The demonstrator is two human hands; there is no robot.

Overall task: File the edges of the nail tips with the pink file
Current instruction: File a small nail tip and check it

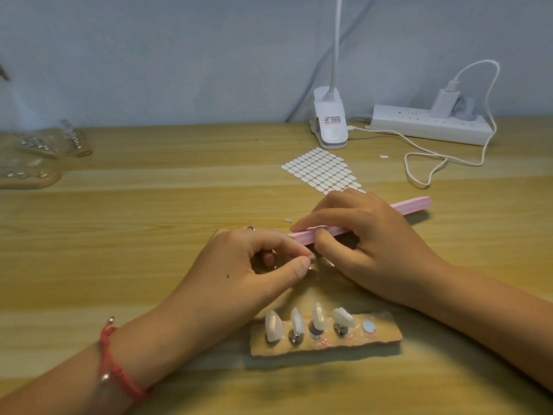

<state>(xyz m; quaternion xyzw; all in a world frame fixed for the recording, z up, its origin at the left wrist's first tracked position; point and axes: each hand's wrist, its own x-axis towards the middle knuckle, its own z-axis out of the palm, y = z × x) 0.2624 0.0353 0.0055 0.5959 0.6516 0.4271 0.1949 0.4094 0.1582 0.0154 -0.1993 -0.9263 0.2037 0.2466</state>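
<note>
My right hand (365, 241) grips the long pink file (414, 205), which runs from upper right down to the left, its near end beside my left fingertips. My left hand (254, 265) pinches a small nail tip (313, 257) between thumb and forefinger, just under the file's near end; the tip is mostly hidden. In front of my hands lies a tan holder strip (380, 333) with several pale nail tips (273, 324) standing on metal pegs and one bare round pad (368, 326) at its right end.
A sheet of white adhesive tabs (323, 169) lies behind my hands. A white clip lamp (329, 121), a power strip (431, 124) and a looping white cable (425, 163) sit at the back right. More holder strips in clear packets (45, 145) lie at the far left.
</note>
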